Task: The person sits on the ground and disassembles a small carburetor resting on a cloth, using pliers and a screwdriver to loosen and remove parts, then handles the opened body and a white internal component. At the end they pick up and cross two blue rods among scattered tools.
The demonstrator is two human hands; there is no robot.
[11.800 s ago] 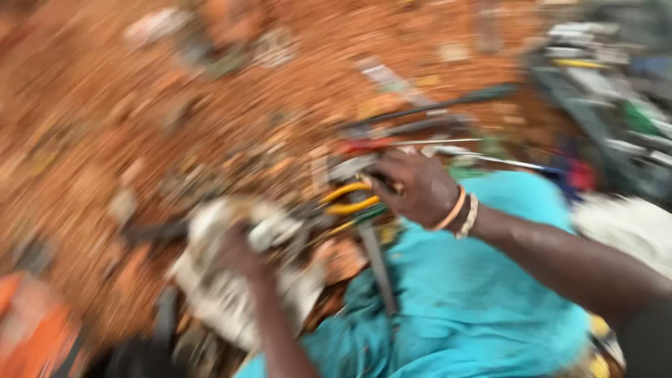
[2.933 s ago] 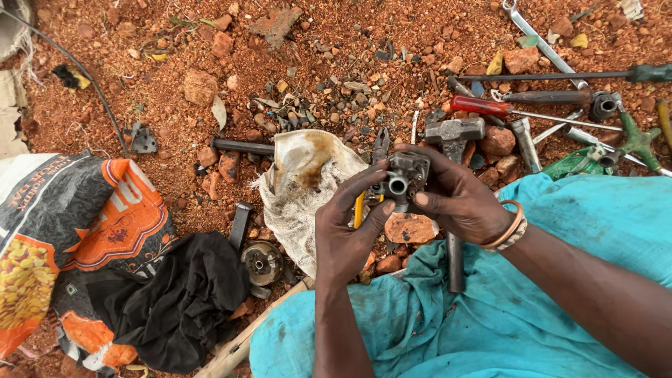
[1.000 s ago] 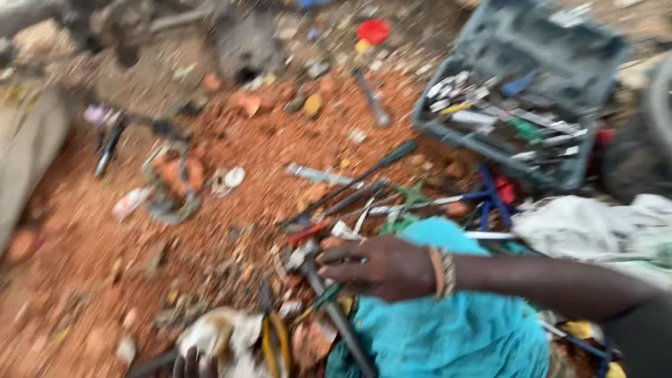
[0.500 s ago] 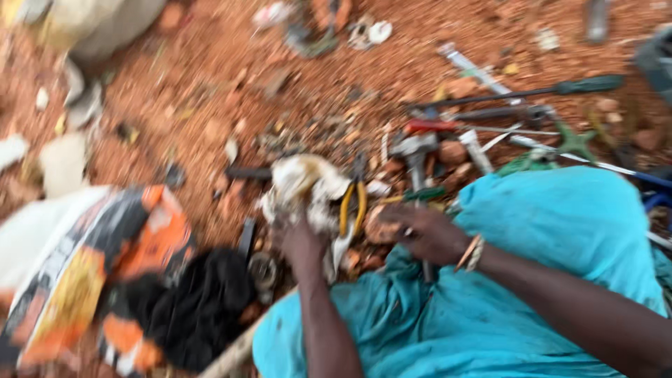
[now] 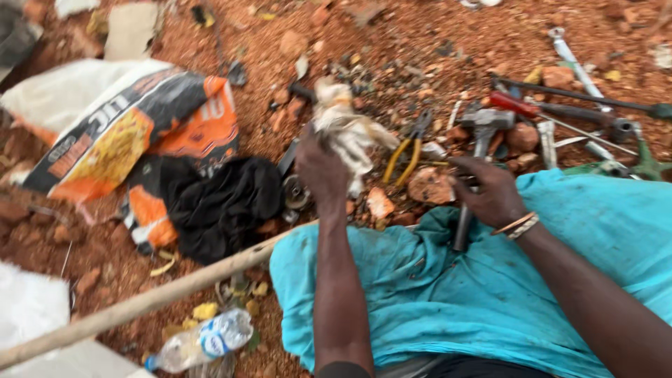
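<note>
My left hand (image 5: 320,168) is raised over the red gravel and grips a dirty white rag (image 5: 345,129). My right hand (image 5: 490,190) rests at the edge of a teal cloth (image 5: 448,287), fingers closed around a small dark metal part that is mostly hidden. Yellow-handled pliers (image 5: 406,150) lie on the ground between the two hands. A hammer (image 5: 476,161) with a long metal handle lies just under and beyond the right hand.
Screwdrivers and wrenches (image 5: 574,105) are scattered at the upper right. An orange and black printed sack (image 5: 133,133) and a black cloth (image 5: 217,203) lie to the left. A wooden stick (image 5: 154,297) crosses the lower left, near a plastic bottle (image 5: 203,341).
The view has swung left and steadied. My left hand has lifted the white rag off the ground, and my right hand stays near the hammer at the cloth's edge.
</note>
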